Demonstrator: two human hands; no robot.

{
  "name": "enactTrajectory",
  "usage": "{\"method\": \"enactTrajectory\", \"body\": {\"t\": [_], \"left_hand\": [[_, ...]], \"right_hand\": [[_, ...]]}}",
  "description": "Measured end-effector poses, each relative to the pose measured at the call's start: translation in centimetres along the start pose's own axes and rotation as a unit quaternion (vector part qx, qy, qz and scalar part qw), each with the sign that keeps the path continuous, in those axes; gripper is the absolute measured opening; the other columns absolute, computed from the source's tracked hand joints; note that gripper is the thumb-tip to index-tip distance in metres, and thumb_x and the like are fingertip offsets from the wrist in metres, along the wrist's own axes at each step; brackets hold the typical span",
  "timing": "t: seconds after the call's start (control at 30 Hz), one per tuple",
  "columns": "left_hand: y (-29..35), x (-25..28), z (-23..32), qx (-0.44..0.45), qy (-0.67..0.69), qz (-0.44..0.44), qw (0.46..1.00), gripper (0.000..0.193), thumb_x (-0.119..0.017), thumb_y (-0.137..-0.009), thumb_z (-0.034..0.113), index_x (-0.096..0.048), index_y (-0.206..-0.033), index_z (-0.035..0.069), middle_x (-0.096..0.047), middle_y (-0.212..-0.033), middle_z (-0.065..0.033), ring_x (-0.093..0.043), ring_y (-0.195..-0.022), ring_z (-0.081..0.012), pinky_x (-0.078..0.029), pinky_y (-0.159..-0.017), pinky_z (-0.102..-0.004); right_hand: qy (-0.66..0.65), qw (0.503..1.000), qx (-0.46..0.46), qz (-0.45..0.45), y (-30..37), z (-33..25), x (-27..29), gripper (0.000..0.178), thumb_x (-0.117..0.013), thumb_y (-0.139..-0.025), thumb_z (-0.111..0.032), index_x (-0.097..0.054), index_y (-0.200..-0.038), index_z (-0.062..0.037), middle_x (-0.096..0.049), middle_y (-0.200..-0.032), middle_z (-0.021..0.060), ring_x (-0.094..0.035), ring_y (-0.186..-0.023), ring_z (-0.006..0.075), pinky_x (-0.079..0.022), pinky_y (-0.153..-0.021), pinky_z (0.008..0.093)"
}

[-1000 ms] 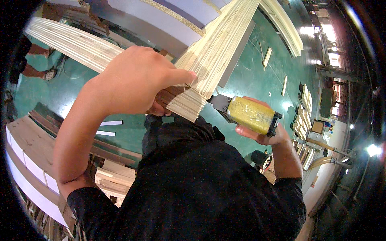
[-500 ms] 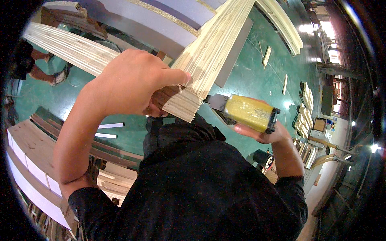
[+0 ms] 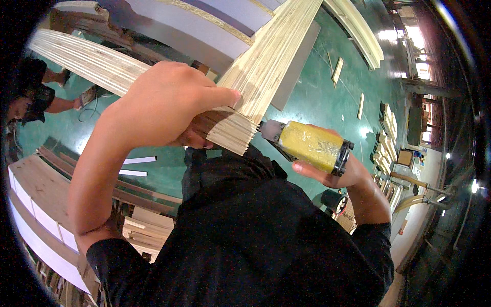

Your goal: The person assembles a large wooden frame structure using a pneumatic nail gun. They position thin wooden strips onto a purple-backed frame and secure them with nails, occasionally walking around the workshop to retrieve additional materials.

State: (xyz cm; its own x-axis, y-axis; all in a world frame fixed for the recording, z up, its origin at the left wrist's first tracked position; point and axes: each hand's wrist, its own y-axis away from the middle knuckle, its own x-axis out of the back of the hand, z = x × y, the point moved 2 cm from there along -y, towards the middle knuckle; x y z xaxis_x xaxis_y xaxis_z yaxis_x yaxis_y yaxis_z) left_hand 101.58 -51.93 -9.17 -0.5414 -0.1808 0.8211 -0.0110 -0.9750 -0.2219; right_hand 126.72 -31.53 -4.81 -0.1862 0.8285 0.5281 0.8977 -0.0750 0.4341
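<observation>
Two long pieces of layered plywood meet at a corner in front of me. One plywood piece [image 3: 87,55] runs off to the far left, the other plywood piece [image 3: 276,51] to the far right. My left hand [image 3: 169,105] is wrapped over the corner, its thumb lying across the joint and its fingers curled under. In my right hand [image 3: 342,169] is a yellow nail gun [image 3: 312,146]. Its dark nose is at the outer side of the corner, touching or nearly so. The handle is mostly hidden behind its yellow body.
Pale panels [image 3: 204,30] lie inside the frame. A co-worker [image 3: 38,97] crouches at the left with a tool in hand. Stacked white-edged boards [image 3: 46,204] stand at lower left, and loose wood strips [image 3: 337,70] lie on the green floor [image 3: 312,97].
The nail gun has tilted and shifted slightly at the corner. My left hand stays nearly still. At the left, the co-worker has leaned further into view.
</observation>
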Motion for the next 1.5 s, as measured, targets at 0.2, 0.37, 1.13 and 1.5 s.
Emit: {"method": "enactTrajectory", "body": {"t": [0.2, 0.37, 1.13, 1.5], "left_hand": [[0.1, -0.1, -0.3, -0.009, -0.005, -0.004, 1.000, 0.072, -0.088, -0.049, 0.020, -0.068, -0.118, 0.017, -0.067, -0.092, -0.0103, -0.066, -0.090, -0.0352, -0.053, -0.078, -0.0441], [-0.6, 0.2, -0.3, -0.062, -0.042, 0.082, 0.994, 0.068, -0.088, -0.046, 0.018, -0.065, -0.110, 0.018, -0.062, -0.130, -0.0071, -0.060, -0.117, -0.0281, -0.054, -0.084, -0.0426], [-1.5, -0.8, -1.8, -0.078, -0.021, 0.088, 0.993, 0.077, -0.093, -0.051, 0.024, -0.062, -0.121, 0.012, -0.071, -0.103, -0.0077, -0.070, -0.095, -0.0357, -0.057, -0.078, -0.0471], [-1.2, 0.6, -0.8, 0.039, -0.021, -0.085, 0.995, 0.073, -0.092, -0.050, 0.025, -0.063, -0.117, 0.015, -0.058, -0.143, -0.0021, -0.070, -0.103, -0.0328, -0.060, -0.080, -0.0451]], "right_hand": [[0.025, 0.999, 0.032, -0.016, -0.7, -3.6, 0.1, 0.034, -0.078, -0.087, -0.021, -0.066, -0.114, -0.0038, -0.070, -0.108, 0.0112, -0.068, -0.100, 0.0254, -0.053, -0.090, 0.0358], [0.138, 0.977, 0.159, 0.003, -0.6, -5.6, 2.1, 0.036, -0.077, -0.087, -0.028, -0.067, -0.113, -0.0057, -0.070, -0.105, 0.0124, -0.068, -0.097, 0.0323, -0.054, -0.086, 0.0407], [0.193, 0.974, 0.062, -0.106, -6.0, -8.6, 1.8, 0.044, -0.068, -0.095, -0.033, -0.062, -0.128, -0.0038, -0.067, -0.122, 0.0158, -0.061, -0.116, 0.0340, -0.045, -0.105, 0.0427], [0.143, 0.979, -0.060, -0.129, -6.6, -11.0, 1.1, 0.044, -0.074, -0.091, -0.030, -0.064, -0.125, -0.0036, -0.070, -0.114, 0.0135, -0.067, -0.107, 0.0277, -0.051, -0.097, 0.0382]]}}
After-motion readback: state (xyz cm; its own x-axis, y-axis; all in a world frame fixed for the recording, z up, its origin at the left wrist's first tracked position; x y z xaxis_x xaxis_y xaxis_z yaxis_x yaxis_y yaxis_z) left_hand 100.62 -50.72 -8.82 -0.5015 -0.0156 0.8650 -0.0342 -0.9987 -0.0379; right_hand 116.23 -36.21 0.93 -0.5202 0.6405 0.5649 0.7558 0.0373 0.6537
